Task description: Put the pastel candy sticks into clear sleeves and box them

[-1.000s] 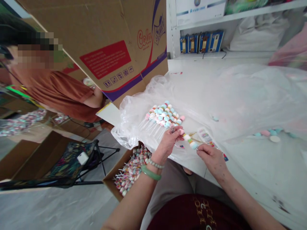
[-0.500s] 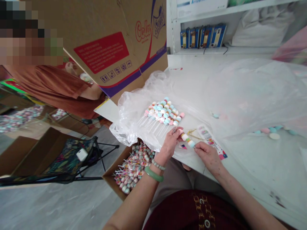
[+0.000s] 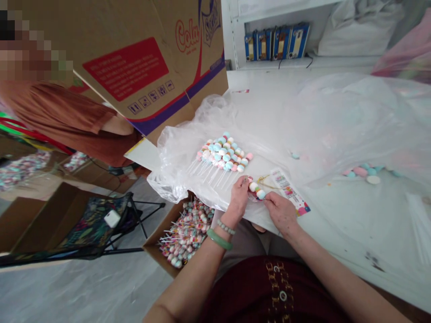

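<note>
Pastel candy lollipop (image 3: 256, 190): round white, pink, green and blue pieces in a short row, tilted, pinched near one end by the left hand (image 3: 239, 199), with the right hand (image 3: 281, 214) closed on the other end. Lollipop bundle (image 3: 222, 152): same pastel candies, white sticks side by side, lying just beyond the held lollipop.

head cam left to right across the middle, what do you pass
folding chair → box of lollipops → left hand → candy stick → right hand → loose candies
</note>
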The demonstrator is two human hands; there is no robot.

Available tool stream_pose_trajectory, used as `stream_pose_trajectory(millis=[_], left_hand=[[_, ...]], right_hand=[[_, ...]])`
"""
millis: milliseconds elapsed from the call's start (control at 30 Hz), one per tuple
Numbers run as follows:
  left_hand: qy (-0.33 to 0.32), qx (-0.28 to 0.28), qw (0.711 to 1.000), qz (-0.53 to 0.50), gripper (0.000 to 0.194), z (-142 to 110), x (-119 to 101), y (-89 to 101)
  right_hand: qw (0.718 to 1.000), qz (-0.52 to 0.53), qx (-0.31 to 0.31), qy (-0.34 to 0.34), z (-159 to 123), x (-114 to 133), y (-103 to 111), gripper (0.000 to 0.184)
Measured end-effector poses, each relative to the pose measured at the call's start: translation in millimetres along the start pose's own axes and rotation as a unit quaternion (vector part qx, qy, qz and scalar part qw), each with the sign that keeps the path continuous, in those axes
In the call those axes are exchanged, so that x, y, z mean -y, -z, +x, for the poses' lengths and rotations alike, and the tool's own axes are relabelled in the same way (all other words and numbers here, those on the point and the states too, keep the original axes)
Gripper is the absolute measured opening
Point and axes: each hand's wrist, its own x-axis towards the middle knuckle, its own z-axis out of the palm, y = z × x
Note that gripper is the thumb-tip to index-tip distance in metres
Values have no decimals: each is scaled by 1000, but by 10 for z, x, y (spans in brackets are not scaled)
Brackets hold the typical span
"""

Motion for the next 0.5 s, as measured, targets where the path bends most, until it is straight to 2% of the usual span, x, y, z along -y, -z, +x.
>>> stream_pose_trajectory(millis=[133, 233, 333, 433, 500], left_hand=[[21, 25, 999, -21, 19, -29, -74, 4], [85, 64, 984, -145, 37, -75, -264, 82], [133, 51, 957, -251, 54, -112, -447, 200], [152, -9, 944, -294, 46, -144, -499, 255], [157, -63, 934, -313, 35, -176, -471, 233]], right_hand=[[1000, 9, 6, 13, -18, -4, 3, 22], [990, 140, 13, 3, -21, -58, 69, 17], [937, 346, 31, -37, -22, -58, 187, 17], [879, 473, 42, -44, -74, 86, 258, 17], [871, 490, 32, -11, -148, 238, 234, 16]])
